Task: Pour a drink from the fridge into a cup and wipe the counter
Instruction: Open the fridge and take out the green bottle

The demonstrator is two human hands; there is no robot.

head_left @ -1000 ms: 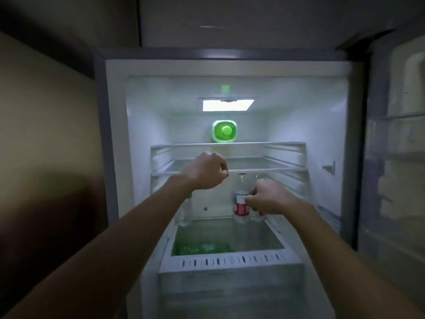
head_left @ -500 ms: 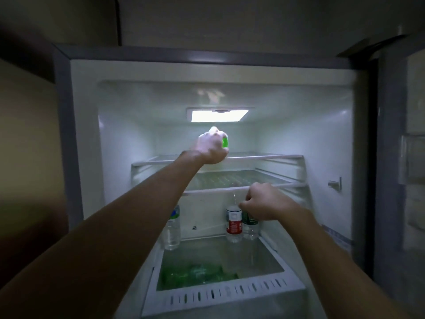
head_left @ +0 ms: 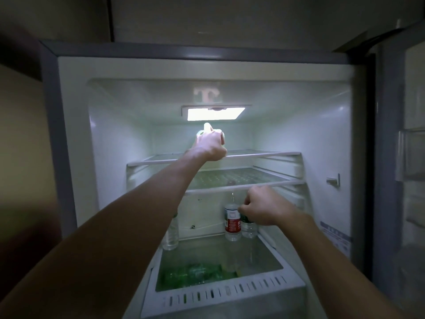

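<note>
While left grip (head_left: 210, 145) clasps shelf container (head_left: 207, 128), right grip (head_left: 259, 209) unclear, drawer (head_left: 225, 293) holds green bottles (head_left: 193, 272).

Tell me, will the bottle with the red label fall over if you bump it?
Probably: the red-label bottle stands tall and narrow, so a bump near its top could tip it. Being round, it might then roll. The green-label bottle close on its right may block a fall that way.

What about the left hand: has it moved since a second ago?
Yes. The left hand rose from below the top shelf to above it, and grips a container.
</note>
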